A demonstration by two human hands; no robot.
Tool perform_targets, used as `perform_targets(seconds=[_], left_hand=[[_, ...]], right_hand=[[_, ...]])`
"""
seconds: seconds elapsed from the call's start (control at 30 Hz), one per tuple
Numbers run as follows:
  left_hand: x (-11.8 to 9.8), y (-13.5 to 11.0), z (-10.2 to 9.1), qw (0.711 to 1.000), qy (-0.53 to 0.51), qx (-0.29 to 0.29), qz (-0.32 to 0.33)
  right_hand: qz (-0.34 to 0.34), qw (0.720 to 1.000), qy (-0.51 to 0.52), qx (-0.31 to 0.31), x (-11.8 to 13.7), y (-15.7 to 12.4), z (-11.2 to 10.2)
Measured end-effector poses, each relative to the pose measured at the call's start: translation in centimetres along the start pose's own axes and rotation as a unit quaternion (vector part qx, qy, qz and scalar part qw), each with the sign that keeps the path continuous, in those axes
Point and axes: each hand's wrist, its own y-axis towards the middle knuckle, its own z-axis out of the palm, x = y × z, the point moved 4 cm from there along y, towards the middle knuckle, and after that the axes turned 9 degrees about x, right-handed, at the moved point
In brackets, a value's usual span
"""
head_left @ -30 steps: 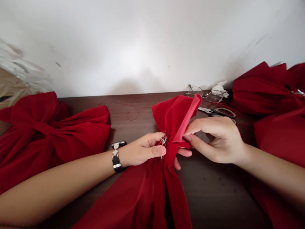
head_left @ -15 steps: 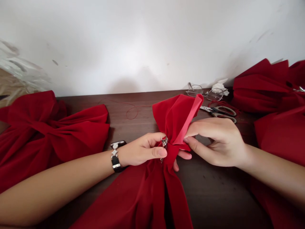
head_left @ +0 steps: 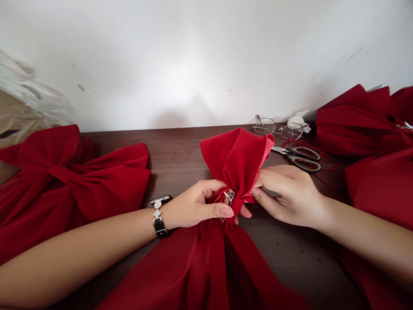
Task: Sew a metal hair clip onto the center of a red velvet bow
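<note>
A gathered piece of red velvet cloth [head_left: 237, 157] stands bunched at the middle of the dark wooden table [head_left: 180, 168], its lower part spreading toward me. My left hand [head_left: 196, 209] is closed round the pinched waist of the cloth, a ring on one finger and a black watch [head_left: 158, 213] on the wrist. My right hand [head_left: 287, 196] pinches the right-hand fold of the same cloth just beside the left hand's fingers.
A finished red bow [head_left: 67, 176] lies at the left. More red bows [head_left: 368, 129] are piled at the right. Scissors [head_left: 298, 156], glasses [head_left: 277, 128], a crumpled tissue [head_left: 298, 118] and loose red thread [head_left: 179, 153] lie near the white wall.
The upright fold's light edge has been pressed in against the bunch. My right hand has slid down closer to the left hand. The lower cloth has spread to the right.
</note>
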Motion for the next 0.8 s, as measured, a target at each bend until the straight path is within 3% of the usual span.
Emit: perform_targets(seconds=[0.3,0.47,0.8], left_hand=[[-0.8,-0.5,-0.4,0.981,0.144,-0.131,0.011],[-1.1,-0.7,-0.3,0.965,0.208,-0.158,0.025],[-1.2,-0.8,-0.5,0.946,0.249,-0.207,0.02]], right_hand=[[-0.02,0.997,-0.08,-0.01,-0.5,0.3,0.6],[-0.057,0.992,-0.111,-0.027,0.1,0.1,0.6],[-0.028,0.99,-0.138,-0.015,0.2,0.0,1.0]])
